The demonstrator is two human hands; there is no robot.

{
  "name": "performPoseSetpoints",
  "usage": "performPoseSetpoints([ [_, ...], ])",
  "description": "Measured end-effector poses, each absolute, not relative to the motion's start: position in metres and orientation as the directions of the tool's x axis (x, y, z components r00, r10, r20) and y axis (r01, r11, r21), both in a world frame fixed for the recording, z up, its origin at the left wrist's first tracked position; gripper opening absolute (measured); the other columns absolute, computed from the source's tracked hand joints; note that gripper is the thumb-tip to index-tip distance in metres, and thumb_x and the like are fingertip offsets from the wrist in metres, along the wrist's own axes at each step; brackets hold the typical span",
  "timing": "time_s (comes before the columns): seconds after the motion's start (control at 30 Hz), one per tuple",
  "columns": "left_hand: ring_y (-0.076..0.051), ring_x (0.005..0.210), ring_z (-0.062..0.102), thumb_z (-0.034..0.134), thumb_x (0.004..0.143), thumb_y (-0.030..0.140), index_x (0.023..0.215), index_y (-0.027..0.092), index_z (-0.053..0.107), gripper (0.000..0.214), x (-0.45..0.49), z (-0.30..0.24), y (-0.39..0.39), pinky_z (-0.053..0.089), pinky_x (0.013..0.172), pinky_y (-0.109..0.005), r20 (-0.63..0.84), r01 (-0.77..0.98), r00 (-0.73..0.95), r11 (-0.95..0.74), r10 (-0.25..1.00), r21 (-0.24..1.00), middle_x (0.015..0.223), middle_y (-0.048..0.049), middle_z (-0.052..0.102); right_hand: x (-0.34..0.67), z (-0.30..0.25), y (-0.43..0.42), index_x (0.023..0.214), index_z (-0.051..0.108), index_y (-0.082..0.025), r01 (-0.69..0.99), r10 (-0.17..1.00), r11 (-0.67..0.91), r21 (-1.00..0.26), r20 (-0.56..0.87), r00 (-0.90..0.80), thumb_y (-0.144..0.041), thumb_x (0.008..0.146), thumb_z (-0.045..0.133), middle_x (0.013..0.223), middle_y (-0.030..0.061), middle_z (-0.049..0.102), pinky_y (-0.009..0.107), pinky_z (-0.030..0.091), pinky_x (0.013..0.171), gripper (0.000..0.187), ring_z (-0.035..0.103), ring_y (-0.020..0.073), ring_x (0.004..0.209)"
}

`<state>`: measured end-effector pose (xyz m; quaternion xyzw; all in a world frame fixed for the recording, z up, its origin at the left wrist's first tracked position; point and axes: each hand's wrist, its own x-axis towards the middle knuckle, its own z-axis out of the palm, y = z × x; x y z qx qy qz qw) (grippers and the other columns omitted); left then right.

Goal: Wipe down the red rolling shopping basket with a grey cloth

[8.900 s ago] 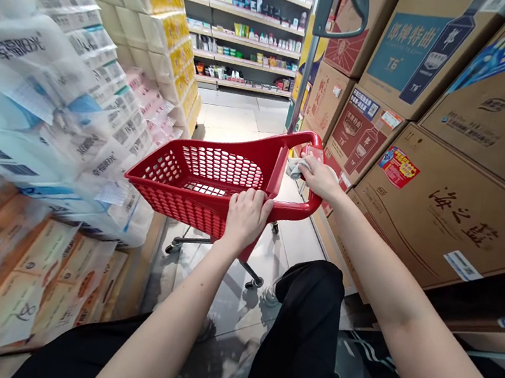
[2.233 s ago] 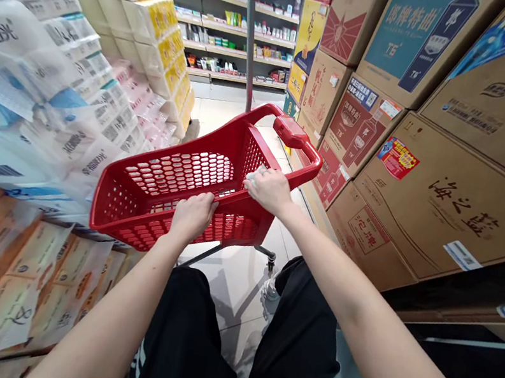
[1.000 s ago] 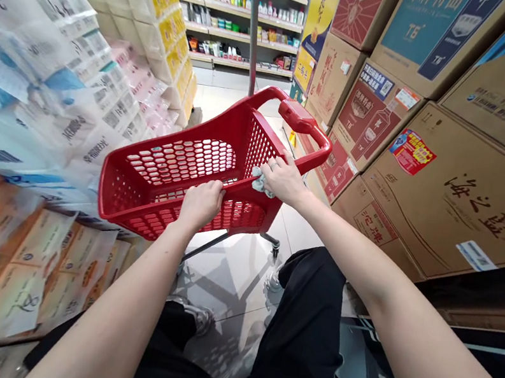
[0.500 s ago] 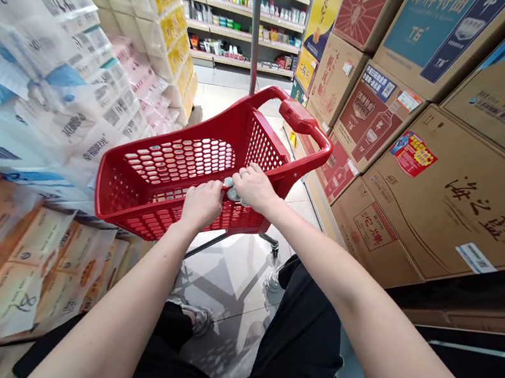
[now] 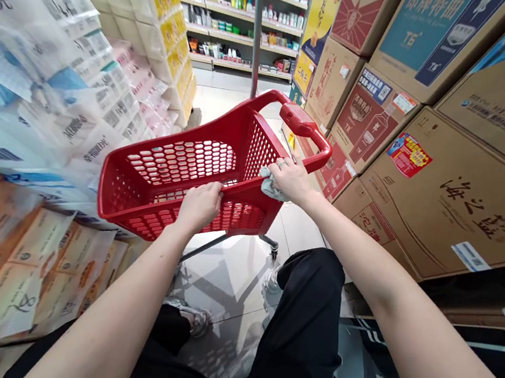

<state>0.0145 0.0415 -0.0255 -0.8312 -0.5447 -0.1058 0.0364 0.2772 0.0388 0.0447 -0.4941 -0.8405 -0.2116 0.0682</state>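
A red plastic shopping cart [image 5: 178, 170] with a perforated basket stands tilted in front of me on the tiled aisle floor. My left hand [image 5: 199, 205] is closed around the near rim of the basket. My right hand [image 5: 291, 179] presses a small crumpled grey-white cloth [image 5: 269, 184] against the basket's right rim, just below the red handle [image 5: 305, 127]. The basket holds nothing that I can see.
Stacked packs of tissue paper [image 5: 41, 89] line the left side. Large cardboard boxes [image 5: 445, 137] are piled on the right. A grey pole [image 5: 258, 29] rises behind the cart, and shelves with bottles [image 5: 246, 20] close the aisle's far end.
My right hand with the cloth has slid along the rim from beside my left hand back toward the handle end. My left hand keeps its grip on the rim.
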Motion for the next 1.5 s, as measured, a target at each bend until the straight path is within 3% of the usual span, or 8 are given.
performPoseSetpoints([
  [0.1,-0.027,0.101,0.065,0.029,0.098,0.033,0.119,0.017,0.054,0.035,0.002,-0.024,0.044,0.042,0.08,-0.037,0.172,0.898,0.415,-0.433,0.893,0.082,0.114,-0.0132,0.069,0.282,0.042,0.041,0.113,0.061,-0.011,0.859,0.794,0.423,0.288,0.34,-0.505,-0.018,0.095,0.046,0.112,0.0155,0.065,0.053,0.019,0.113,0.025,0.055,0.0289,0.109],
  [0.23,-0.029,0.092,0.066,0.03,0.098,0.049,0.104,0.019,0.059,0.042,-0.043,-0.025,0.04,0.042,0.07,-0.036,0.072,0.929,0.369,-0.371,0.927,0.019,0.103,-0.0122,0.07,0.284,0.038,0.048,0.112,0.062,-0.011,0.845,0.777,0.457,0.276,0.337,-0.531,-0.018,0.094,0.048,0.111,0.015,0.065,0.05,0.023,0.111,0.024,0.055,0.0286,0.109],
  [0.53,-0.034,0.102,0.064,0.031,0.097,0.038,0.111,0.016,0.057,0.038,-0.071,-0.033,0.032,0.044,0.076,-0.041,0.066,0.955,0.288,-0.281,0.955,-0.095,0.11,-0.0182,0.068,0.279,0.046,0.058,0.111,0.062,-0.006,0.848,0.817,0.438,0.298,0.262,-0.514,-0.014,0.09,0.05,0.11,0.0187,0.065,0.042,0.038,0.097,0.025,0.056,0.0313,0.107],
  [0.67,-0.035,0.104,0.063,0.032,0.096,0.036,0.117,0.015,0.056,0.038,-0.064,-0.033,0.031,0.045,0.08,-0.044,0.075,0.957,0.282,-0.275,0.957,-0.092,0.113,-0.0193,0.067,0.267,0.047,0.061,0.108,0.063,-0.005,0.849,0.829,0.436,0.298,0.232,-0.508,-0.016,0.089,0.052,0.107,0.0203,0.066,0.042,0.04,0.093,0.025,0.059,0.0329,0.104],
  [0.9,-0.034,0.105,0.063,0.032,0.095,0.035,0.111,0.015,0.056,0.036,-0.054,-0.032,0.025,0.043,0.084,-0.044,0.108,0.958,0.287,-0.282,0.952,-0.053,0.109,-0.0189,0.067,0.199,0.029,0.064,0.102,0.067,-0.008,0.826,0.818,0.53,0.195,0.139,-0.558,-0.019,0.088,0.054,0.101,0.018,0.071,0.04,0.041,0.087,0.022,0.066,0.0296,0.097],
  [1.2,-0.033,0.103,0.062,0.031,0.096,0.036,0.108,0.015,0.056,0.034,-0.042,-0.033,0.023,0.044,0.08,-0.043,0.137,0.955,0.294,-0.286,0.946,-0.073,0.107,-0.0177,0.066,0.164,0.006,0.056,0.105,0.066,-0.01,0.842,0.81,0.517,0.157,0.227,-0.54,-0.028,0.092,0.056,0.106,0.0169,0.071,0.04,0.04,0.091,0.024,0.064,0.0277,0.1],
  [1.37,-0.03,0.103,0.063,0.031,0.096,0.034,0.108,0.017,0.056,0.033,-0.042,-0.032,0.025,0.045,0.079,-0.04,0.122,0.945,0.326,-0.318,0.938,-0.077,0.106,-0.0155,0.067,0.208,0.009,0.06,0.11,0.062,-0.011,0.842,0.798,0.497,0.21,0.271,-0.538,-0.023,0.099,0.043,0.113,0.0169,0.068,0.044,0.038,0.095,0.026,0.06,0.0284,0.105],
  [1.5,-0.029,0.104,0.063,0.033,0.096,0.034,0.109,0.018,0.056,0.031,-0.038,-0.033,0.028,0.046,0.081,-0.038,0.128,0.948,0.316,-0.308,0.94,-0.077,0.108,-0.0146,0.067,0.267,0.024,0.07,0.115,0.061,-0.009,0.881,0.826,0.414,0.229,0.312,-0.469,-0.024,0.099,0.045,0.118,0.02,0.065,0.05,0.033,0.102,0.028,0.055,0.0315,0.112],
])
